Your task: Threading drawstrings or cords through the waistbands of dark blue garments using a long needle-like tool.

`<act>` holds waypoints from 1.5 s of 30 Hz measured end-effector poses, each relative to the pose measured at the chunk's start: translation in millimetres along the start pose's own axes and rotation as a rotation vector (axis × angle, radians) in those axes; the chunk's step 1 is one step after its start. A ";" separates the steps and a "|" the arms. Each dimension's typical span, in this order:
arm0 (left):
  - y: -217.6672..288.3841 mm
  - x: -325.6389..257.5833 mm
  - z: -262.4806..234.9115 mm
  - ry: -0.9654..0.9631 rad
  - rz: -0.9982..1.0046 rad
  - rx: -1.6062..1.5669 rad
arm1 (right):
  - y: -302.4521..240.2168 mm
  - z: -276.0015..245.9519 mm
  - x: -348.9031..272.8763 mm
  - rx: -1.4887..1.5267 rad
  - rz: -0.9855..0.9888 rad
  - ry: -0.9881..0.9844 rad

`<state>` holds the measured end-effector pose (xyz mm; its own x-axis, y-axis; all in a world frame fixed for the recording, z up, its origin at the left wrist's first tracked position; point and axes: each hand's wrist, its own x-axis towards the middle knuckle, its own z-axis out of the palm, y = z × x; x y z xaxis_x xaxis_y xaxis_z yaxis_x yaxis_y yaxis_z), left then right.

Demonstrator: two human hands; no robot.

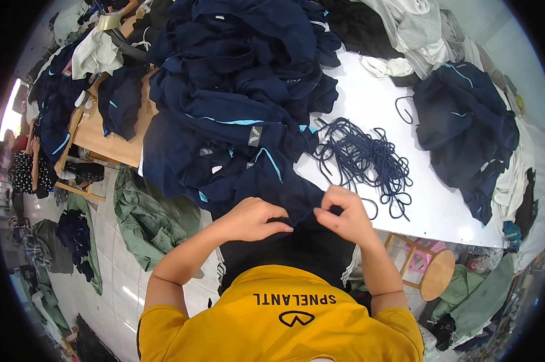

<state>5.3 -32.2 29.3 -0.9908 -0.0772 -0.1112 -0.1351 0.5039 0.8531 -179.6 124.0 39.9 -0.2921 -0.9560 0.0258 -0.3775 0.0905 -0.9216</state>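
A navy garment (278, 190) with light blue trim hangs over the table's near edge, in front of my body. My left hand (255, 219) is closed on its dark cloth, thumb forward and fingertips partly hidden. Just to the right, my right hand (345, 213) pinches the garment's edge between thumb and forefinger. Any cord or small part in that pinch is too small to make out. A loose tangle of navy drawcords (369, 160) lies on the white tabletop (444, 202), beyond my right hand.
A tall heap of navy garments (236, 66) covers the table ahead. More navy garments (465, 114) lie at the right, with grey and white cloth (408, 27) behind. A wooden stool (436, 276) stands below the right edge. Green sacks (149, 211) lie on the left floor; another person (31, 163) is at far left.
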 end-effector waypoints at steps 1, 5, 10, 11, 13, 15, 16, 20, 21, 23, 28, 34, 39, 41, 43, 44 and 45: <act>6.1 1.1 2.2 0.024 0.018 0.088 | -2.9 5.7 0.3 -0.020 -0.059 0.011; 10.4 4.0 26.2 0.216 0.172 0.205 | -32.2 29.1 2.0 -0.095 -0.186 0.069; 15.8 16.1 -8.1 0.554 0.427 0.496 | -17.5 3.9 17.1 0.432 -0.128 0.146; 16.5 14.5 -17.3 0.572 0.424 0.514 | -20.2 -4.2 15.7 0.598 -0.098 0.105; 16.2 13.9 -35.4 0.590 0.427 0.556 | -14.1 -10.9 9.5 0.662 0.094 0.096; 16.7 14.9 -46.8 0.574 0.433 0.594 | -1.8 -9.4 7.5 0.680 0.110 0.034; 17.0 15.0 -48.5 0.570 0.435 0.599 | -0.7 -4.8 4.9 0.643 0.109 0.087; 17.9 17.8 -49.6 0.606 0.434 0.585 | 8.0 19.2 0.2 0.578 -0.030 0.328; 17.6 17.5 -48.6 0.623 0.421 0.573 | 6.5 23.7 -0.7 0.559 -0.055 0.360; 13.9 16.3 -48.9 0.606 0.386 0.531 | 1.7 19.1 1.8 0.364 -0.033 0.187; 9.6 1.5 -58.4 0.589 0.329 0.474 | 8.4 -1.5 -1.1 0.736 0.156 0.099; -19.3 -24.4 -84.8 0.635 0.158 0.638 | 23.1 -34.7 -2.4 1.249 0.183 0.401; -22.1 -26.7 -95.9 0.711 0.043 0.595 | 18.5 -49.4 1.2 1.388 0.015 0.367; -14.9 -16.5 -100.9 0.789 0.096 0.692 | 23.3 -52.6 1.6 0.991 -0.117 0.400; -5.4 5.6 -95.5 0.874 0.283 0.697 | 10.4 -53.0 0.3 0.304 -0.042 0.507; 4.6 14.1 -90.3 0.809 0.252 0.673 | 10.1 -51.3 7.1 -0.040 -0.255 0.560; 15.4 26.1 -81.8 0.770 0.351 0.649 | 4.1 -49.4 10.5 -0.083 -0.316 0.559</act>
<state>-21.8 -96.8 81.2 -0.7327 -0.2475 0.6339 -0.0482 0.9480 0.3145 -227.6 128.1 55.5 -0.5611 -0.6523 0.5096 -0.5802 -0.1292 -0.8042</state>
